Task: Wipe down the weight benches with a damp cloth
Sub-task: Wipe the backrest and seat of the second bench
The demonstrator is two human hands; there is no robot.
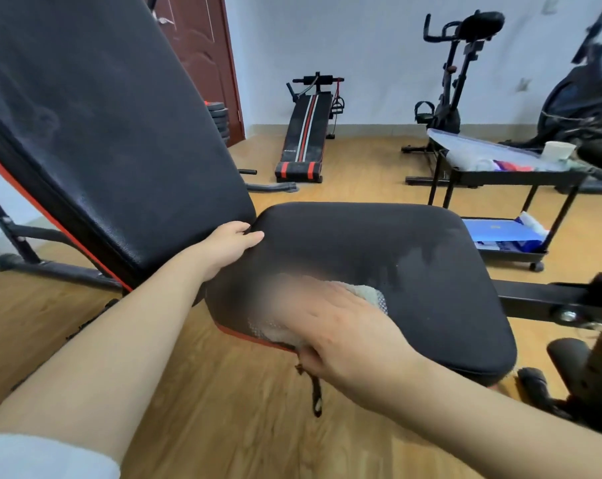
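A black weight bench fills the view, with a tilted backrest (95, 133) and a flat seat pad (413, 271). My left hand (228, 245) grips the seat pad's rear edge, at the gap below the backrest. My right hand (341, 326) lies flat on a pale mesh cloth (372, 295) and presses it onto the near side of the seat pad; its fingertips are blurred. Damp streaks show on the pad to the right of the cloth.
A sit-up bench (304, 140) lies on the wooden floor by the far wall. An exercise bike (455, 70) stands behind a low black cart (500, 174) carrying a white cup (558, 151) and boxes. The bench's frame and foot rollers (569, 357) stick out at the right.
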